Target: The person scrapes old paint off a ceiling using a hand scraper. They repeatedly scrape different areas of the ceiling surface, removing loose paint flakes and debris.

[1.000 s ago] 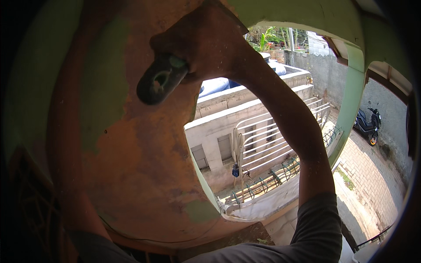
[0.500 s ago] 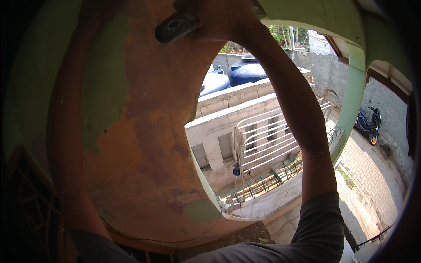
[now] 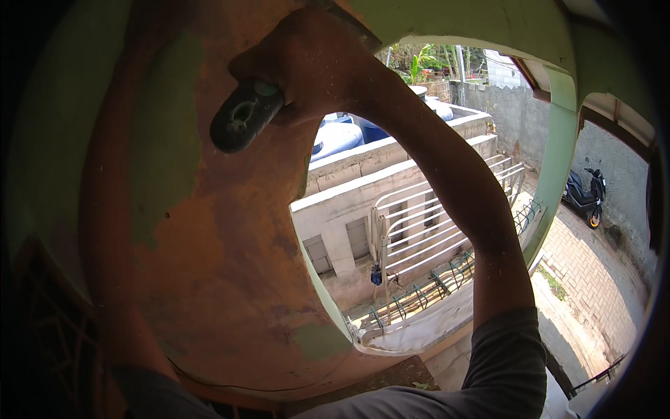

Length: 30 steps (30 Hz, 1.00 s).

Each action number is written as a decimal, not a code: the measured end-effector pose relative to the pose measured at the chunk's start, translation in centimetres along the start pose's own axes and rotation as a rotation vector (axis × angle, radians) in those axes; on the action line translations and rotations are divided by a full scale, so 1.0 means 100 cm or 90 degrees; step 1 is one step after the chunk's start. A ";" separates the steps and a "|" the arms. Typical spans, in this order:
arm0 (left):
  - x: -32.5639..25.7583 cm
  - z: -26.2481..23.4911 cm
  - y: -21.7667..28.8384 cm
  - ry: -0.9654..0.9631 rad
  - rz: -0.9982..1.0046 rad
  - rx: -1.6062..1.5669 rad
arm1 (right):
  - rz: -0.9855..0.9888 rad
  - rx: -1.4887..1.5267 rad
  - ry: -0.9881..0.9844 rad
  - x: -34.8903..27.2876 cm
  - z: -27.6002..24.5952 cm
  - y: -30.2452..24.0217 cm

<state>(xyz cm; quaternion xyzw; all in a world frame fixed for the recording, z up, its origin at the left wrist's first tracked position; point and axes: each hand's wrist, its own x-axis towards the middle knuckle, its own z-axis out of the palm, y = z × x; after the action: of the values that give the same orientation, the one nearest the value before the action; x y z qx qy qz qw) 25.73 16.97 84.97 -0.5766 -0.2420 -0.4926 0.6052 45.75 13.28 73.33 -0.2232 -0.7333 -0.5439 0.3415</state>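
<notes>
My right hand is raised at the upper middle, its fingers wrapped round the dark handle of a scraper. The handle's rounded end, with a hole in it, points down and left. Beyond the knuckles a dark, straight edge like a blade shows against the wall; the rest of the tool is hidden by the hand. Before me the wall has patches of green paint over bare orange-brown and purplish areas. My left forearm reaches up the dim left side, and its hand lies beyond the top edge.
A curved opening in the wall looks out on blue water tanks, a pale block wall and a white metal rack. A black scooter is parked on paving at right. A dark grille is at lower left.
My right hand has drawn down and slightly left with the scraper, so more of the handle and the blade edge shows. My left forearm has hardly moved.
</notes>
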 end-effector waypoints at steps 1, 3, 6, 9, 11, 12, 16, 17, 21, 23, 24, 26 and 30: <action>0.003 0.002 -0.001 -0.007 0.001 0.006 | 0.009 -0.016 0.004 -0.002 0.009 0.012; 0.002 -0.002 -0.007 -0.026 -0.006 0.019 | 0.044 0.029 -0.008 -0.002 -0.003 0.022; -0.004 -0.011 -0.013 -0.049 -0.018 0.028 | -0.092 0.117 0.002 0.001 -0.022 -0.021; 0.003 -0.004 -0.005 -0.034 -0.013 0.012 | -0.102 0.112 -0.017 0.005 -0.009 -0.019; 0.004 0.009 0.002 -0.026 -0.027 0.000 | -0.061 0.082 -0.032 0.002 -0.010 0.006; 0.005 0.007 0.001 -0.030 -0.024 -0.001 | -0.049 0.075 -0.027 0.005 -0.013 0.010; -0.006 -0.028 -0.024 -0.077 -0.010 0.072 | -0.148 0.181 -0.097 0.022 -0.019 -0.059; -0.003 -0.034 -0.026 -0.072 -0.009 0.075 | -0.136 0.140 -0.072 0.027 -0.020 -0.055; 0.005 -0.002 -0.004 -0.053 -0.009 -0.010 | -0.077 0.084 0.059 0.014 0.005 0.031; 0.000 -0.005 -0.018 -0.044 0.022 -0.006 | -0.043 0.158 0.002 0.027 -0.014 0.017; -0.002 -0.004 -0.019 -0.052 0.006 0.001 | -0.116 0.165 0.060 0.025 -0.013 -0.002; -0.002 -0.002 -0.015 -0.071 -0.021 0.009 | -0.158 0.194 0.050 0.026 0.002 -0.019; -0.002 -0.033 -0.025 -0.063 -0.005 0.053 | -0.075 0.110 0.028 0.048 0.005 0.019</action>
<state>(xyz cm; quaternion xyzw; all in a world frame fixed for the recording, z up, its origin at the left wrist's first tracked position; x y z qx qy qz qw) 22.54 14.31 85.21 -0.5738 -0.2943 -0.4554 0.6138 43.76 14.13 78.02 -0.1376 -0.7814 -0.5026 0.3433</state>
